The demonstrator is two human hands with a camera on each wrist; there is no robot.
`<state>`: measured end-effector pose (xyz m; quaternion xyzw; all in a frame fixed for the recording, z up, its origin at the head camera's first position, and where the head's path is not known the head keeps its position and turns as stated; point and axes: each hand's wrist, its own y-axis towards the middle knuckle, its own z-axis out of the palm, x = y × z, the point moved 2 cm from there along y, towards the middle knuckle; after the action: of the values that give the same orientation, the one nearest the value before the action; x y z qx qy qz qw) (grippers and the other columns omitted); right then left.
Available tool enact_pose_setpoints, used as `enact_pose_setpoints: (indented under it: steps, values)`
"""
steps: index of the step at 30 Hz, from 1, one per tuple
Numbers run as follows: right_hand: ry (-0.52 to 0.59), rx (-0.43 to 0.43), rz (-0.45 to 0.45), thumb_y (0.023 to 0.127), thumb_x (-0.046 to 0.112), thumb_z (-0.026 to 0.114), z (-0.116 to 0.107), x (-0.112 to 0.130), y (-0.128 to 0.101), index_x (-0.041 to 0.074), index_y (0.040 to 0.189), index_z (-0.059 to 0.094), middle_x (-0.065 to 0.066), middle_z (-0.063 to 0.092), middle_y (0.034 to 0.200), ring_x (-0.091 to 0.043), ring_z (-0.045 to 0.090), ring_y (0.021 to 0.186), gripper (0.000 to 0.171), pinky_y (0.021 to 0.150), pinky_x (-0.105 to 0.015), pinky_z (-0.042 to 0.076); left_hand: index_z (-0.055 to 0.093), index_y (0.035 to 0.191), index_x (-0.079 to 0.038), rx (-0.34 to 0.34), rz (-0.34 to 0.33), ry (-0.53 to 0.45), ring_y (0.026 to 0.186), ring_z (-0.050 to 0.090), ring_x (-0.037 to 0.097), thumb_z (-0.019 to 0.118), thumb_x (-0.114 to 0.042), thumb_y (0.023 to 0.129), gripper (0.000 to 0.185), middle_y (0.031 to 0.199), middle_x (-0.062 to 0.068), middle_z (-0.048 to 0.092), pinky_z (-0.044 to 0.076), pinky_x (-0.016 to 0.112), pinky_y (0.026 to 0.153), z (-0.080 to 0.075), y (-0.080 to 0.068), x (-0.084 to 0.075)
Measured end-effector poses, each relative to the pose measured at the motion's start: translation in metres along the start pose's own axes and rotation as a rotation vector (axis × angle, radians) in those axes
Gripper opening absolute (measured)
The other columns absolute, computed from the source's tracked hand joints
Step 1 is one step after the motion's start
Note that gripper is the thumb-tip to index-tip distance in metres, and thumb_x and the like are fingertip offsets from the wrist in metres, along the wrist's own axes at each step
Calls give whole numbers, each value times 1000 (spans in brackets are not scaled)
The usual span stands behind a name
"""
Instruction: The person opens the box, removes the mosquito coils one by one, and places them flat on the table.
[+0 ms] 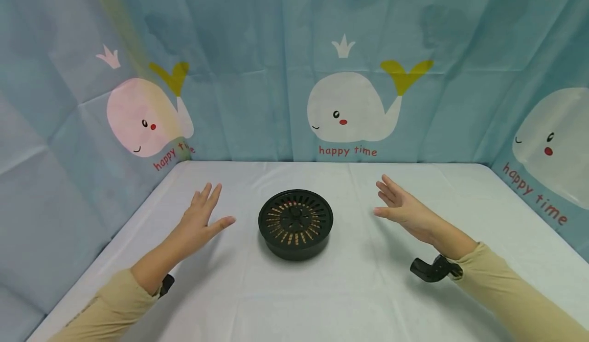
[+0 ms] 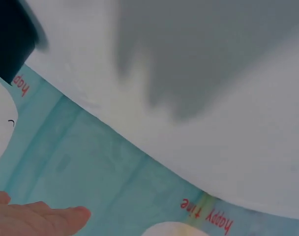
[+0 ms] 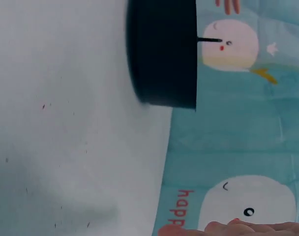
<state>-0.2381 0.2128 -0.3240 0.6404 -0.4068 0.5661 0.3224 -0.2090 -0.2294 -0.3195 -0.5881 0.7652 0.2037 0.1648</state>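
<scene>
where the table (image 1: 257,301) ends behind the container (image 1: 295,224), whale-print curtain (image 1: 257,117) hangs.

A blue curtain (image 1: 253,35) hangs behind and along both sides of the white bench (image 1: 359,301). It bears pale whales (image 1: 354,107), yellow tails (image 1: 405,81), small crowns (image 1: 343,49) and red lettering (image 1: 348,151).

I cannot identify what lies beneath the round black slotted lid (image 1: 296,218), round black container (image 3: 162,54) cropped in both my wrist views, bare left hand (image 2: 39,219) and bare right hand (image 3: 238,229) cut off at the bottom there
</scene>
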Motion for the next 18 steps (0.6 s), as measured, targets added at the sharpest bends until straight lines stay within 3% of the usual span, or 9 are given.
enact_pose_setpoints:
  steps: [5, 10, 18]
  values:
    - [45, 35, 24, 93, 16, 68, 13, -2, 4, 9, 153, -19, -13, -13, 161, -34, -10, 146, 106, 112, -61, 4, 7, 156, -3, 21, 6, -114, 142, -8, 50, 59, -44, 95, 90, 160, 24, -3, 5, 74, 104, 5, 0, -11]
    - [79, 60, 57, 92, 14, 69, 27, -8, 6, 9, 153, -19, -11, -13, 161, -33, -11, 146, 107, 113, -58, 4, 8, 156, -4, 45, 30, -165, 144, -3, 46, 60, -39, 96, 87, 160, 22, -2, 6, 70, 107, 9, 0, -21]
    - [160, 91, 88, 90, 6, 68, 50, -17, 13, 8, 153, -18, -12, -13, 161, -34, -8, 147, 107, 115, -53, 10, 17, 156, -5, -10, 81, -191, 146, 9, 39, 63, -34, 96, 81, 161, 18, 10, 15, 64, 110, 19, 5, -31]
